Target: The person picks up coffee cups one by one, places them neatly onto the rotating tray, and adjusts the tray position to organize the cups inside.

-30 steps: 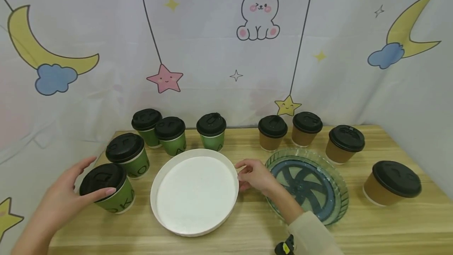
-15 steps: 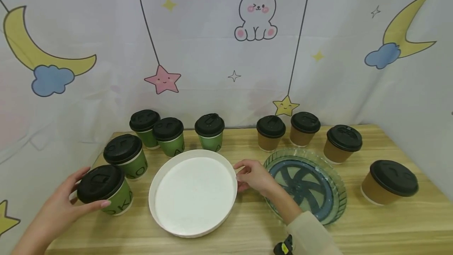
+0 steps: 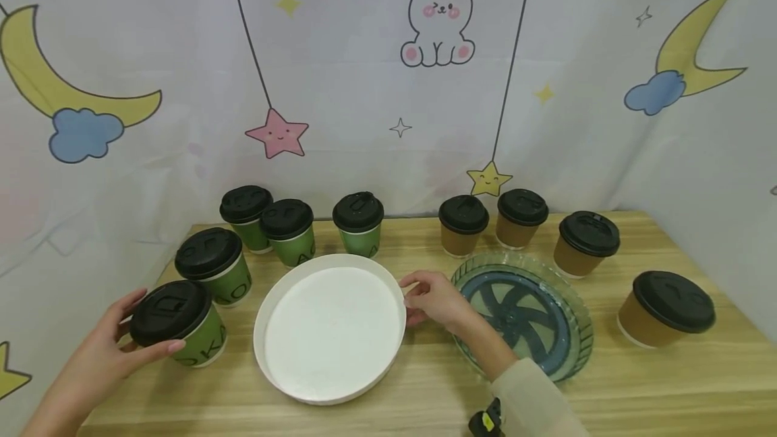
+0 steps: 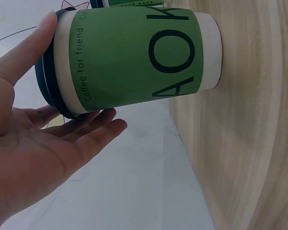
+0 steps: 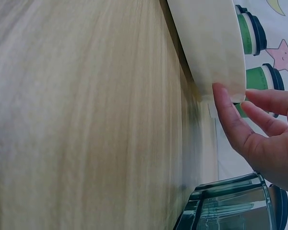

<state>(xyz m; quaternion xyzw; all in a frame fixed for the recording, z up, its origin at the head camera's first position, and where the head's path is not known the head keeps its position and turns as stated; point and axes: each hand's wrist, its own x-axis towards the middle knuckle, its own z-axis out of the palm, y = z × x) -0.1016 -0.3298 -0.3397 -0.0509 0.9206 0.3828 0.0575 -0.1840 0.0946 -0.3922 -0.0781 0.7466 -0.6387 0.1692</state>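
Observation:
In the head view my left hand [image 3: 109,356] grips the nearest green paper coffee cup [image 3: 205,341] around its black lid. The cup stands upright on the table; its lettered green sleeve fills much of the left wrist view, where the thumb [image 4: 41,36] touches the lid's upper side and the fingers lie along the opposite side. My right hand [image 3: 438,299] pinches the right rim of a round white tray [image 3: 334,336]. Up close, the thumb [image 5: 225,108] presses the tray's side wall [image 5: 209,45] while other fingertips meet its rim. Only the white inside of the tray shows.
More green lidded cups [image 3: 212,265] stand behind the tray at left and centre. Several brown lidded cups [image 3: 587,245] are spread on the right. A ribbed greenish glass dish [image 3: 579,315] sits under my right forearm. A patterned curtain [image 3: 352,86] hangs behind the table.
My left hand has moved down and closed in around the lid of the nearest green cup. My right hand stays at the tray's rim. The head view has shifted slightly.

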